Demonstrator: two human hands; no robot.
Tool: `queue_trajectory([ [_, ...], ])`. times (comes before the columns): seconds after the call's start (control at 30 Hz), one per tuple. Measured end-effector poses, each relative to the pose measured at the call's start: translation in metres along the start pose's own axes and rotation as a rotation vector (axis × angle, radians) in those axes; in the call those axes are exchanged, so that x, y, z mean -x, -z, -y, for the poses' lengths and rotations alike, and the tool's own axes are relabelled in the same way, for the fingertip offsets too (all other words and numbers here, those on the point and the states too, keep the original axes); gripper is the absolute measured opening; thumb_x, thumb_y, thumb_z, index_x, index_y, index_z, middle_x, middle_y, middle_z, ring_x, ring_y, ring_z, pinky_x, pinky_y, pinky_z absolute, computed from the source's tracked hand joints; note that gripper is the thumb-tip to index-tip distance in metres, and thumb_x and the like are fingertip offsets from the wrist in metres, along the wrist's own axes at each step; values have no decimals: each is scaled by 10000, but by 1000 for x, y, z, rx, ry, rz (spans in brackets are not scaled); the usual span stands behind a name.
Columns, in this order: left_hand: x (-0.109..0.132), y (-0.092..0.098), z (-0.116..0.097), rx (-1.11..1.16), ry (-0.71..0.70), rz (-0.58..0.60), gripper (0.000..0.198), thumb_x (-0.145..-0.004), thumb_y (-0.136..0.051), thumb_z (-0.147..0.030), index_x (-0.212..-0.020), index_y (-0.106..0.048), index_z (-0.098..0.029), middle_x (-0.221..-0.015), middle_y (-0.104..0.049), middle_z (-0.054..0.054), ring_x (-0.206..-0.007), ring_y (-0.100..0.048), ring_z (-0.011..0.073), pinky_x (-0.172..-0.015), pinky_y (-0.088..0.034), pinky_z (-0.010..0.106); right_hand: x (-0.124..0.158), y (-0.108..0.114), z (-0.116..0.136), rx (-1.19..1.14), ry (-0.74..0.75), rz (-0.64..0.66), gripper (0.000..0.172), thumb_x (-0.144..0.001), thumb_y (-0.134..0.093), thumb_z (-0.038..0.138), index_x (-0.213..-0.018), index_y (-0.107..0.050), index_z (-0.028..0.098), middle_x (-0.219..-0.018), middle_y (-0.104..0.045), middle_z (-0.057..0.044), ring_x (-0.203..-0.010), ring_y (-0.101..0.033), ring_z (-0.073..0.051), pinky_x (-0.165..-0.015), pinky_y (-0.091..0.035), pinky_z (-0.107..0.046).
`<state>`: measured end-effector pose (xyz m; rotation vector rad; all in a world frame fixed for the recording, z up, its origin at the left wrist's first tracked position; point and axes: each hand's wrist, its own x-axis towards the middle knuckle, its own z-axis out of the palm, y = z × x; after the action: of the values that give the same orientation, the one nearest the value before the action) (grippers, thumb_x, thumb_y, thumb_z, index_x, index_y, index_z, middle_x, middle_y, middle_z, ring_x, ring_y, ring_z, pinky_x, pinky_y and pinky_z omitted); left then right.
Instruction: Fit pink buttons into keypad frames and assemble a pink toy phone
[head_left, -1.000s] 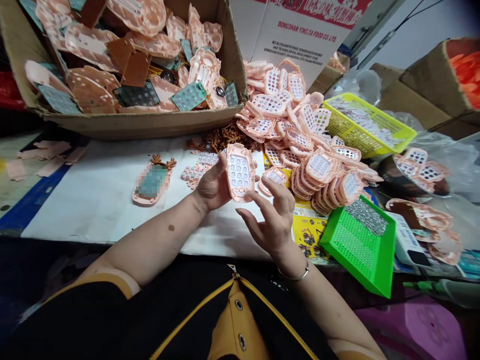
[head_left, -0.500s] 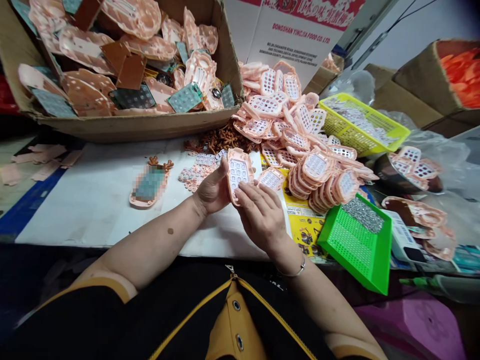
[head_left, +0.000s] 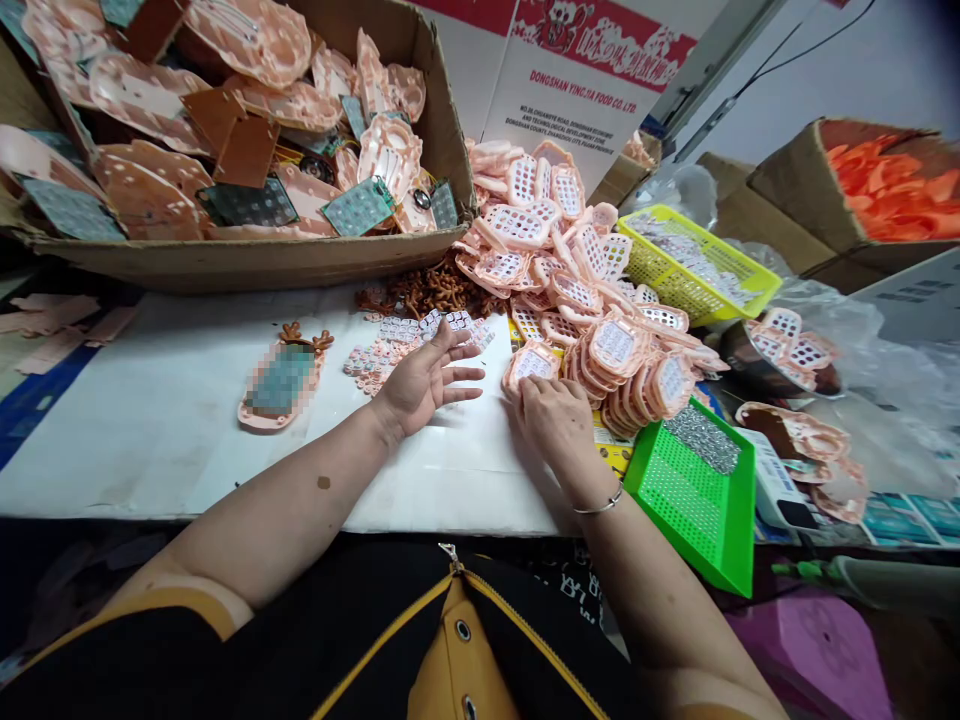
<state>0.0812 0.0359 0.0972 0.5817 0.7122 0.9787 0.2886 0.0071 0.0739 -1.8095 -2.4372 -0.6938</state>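
At two o'clock, a pale bluish-grey wall (head_left: 885,60), with a slanting grey metal frame (head_left: 731,70) and a thin rod (head_left: 705,128) nearer one. At one o'clock, a tall white carton (head_left: 495,100); reads DONGSHAN YINGJIA FOOD CO. LTD. in red, below a red printed band. Sits lower at two: a brown cardboard carton (head_left: 806,190), open-topped. Shows grey printing at three: a pale box (head_left: 911,310). Stretches from nine towards three: a white-topped worktable (head_left: 112,420), bordered at nine by a blue strip (head_left: 37,418). At four, under the table, purple moulded plastic (head_left: 817,650). Falls into deep shadow at eight. Glows coolest and brightest across the tabletop.
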Motion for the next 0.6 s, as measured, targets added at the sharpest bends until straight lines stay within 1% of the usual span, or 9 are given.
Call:
queue_trajectory([
  [0.07,0,0,0,6,-3,1,558,-824,-615,-621,-1145,-602,-165,-1263,-588,135,-850,-665,184,-701,-594,344,-1,-1,3,1,12,14,318,-978,-481,337,-832,-680,136,-823,-747,-115,-730,-638,-219,-745,-352,-360],
  [0.2,2,-1,-2,24,4,-22,534,-822,-626,-609,-1118,-615,-165,-1241,-600,132,-824,-663,177,-681,-587,331,-5,9,-1,0,38,25,334,-964,-498,367,-808,-689,141,-798,-733,-125,-725,-620,-227,-717,-345,-364],
  [0.27,3,-2,-3,37,2,-22,520,-825,-625,-604,-1105,-618,-166,-1225,-606,128,-818,-664,175,-682,-586,328,-16,17,-9,-37,35,-2,371,-961,-493,433,-829,-701,155,-836,-734,-126,-753,-622,-231,-725,-360,-363],
  [0.33,2,-1,-3,49,-2,-21,516,-826,-626,-602,-1104,-618,-168,-1214,-610,124,-818,-664,174,-682,-583,324,-40,21,-18,-76,2,6,404,-969,-462,456,-877,-722,161,-904,-739,-138,-810,-634,-243,-751,-390,-371],
  [0.37,2,0,-3,54,-5,-21,518,-825,-627,-603,-1106,-618,-168,-1209,-611,122,-816,-664,173,-681,-582,322,-55,20,-22,-86,-24,52,404,-976,-443,426,-885,-733,159,-924,-740,-148,-845,-640,-254,-766,-405,-378],
  [0.4,1,0,-3,60,-9,-22,521,-824,-628,-603,-1110,-616,-168,-1204,-613,120,-813,-664,171,-680,-582,321,-72,17,-26,-83,-50,141,402,-973,-440,394,-884,-743,146,-928,-739,-167,-876,-644,-271,-777,-418,-386],
  [0.47,0,2,-4,72,-16,-25,521,-823,-632,-598,-1114,-610,-166,-1183,-615,114,-801,-664,166,-676,-581,319,-106,6,-31,-59,-167,363,361,-948,-461,317,-957,-750,102,-1006,-733,-216,-988,-645,-303,-821,-435,-393],
  [0.53,-1,3,-5,85,-25,-32,511,-825,-638,-584,-1114,-604,-164,-1160,-613,106,-787,-664,159,-665,-580,312,-134,-10,-33,-49,-217,438,306,-881,-517,213,-1030,-742,70,-1060,-725,-241,-1059,-640,-324,-835,-448,-392],
  [0.6,-1,4,-7,103,-29,-48,498,-826,-642,-574,-1107,-602,-163,-1158,-610,103,-771,-663,151,-648,-575,301,-152,-23,-32,-46,-252,476,328,-805,-573,169,-1066,-735,55,-1080,-720,-255,-1060,-649,-328,-835,-461,-387],
])
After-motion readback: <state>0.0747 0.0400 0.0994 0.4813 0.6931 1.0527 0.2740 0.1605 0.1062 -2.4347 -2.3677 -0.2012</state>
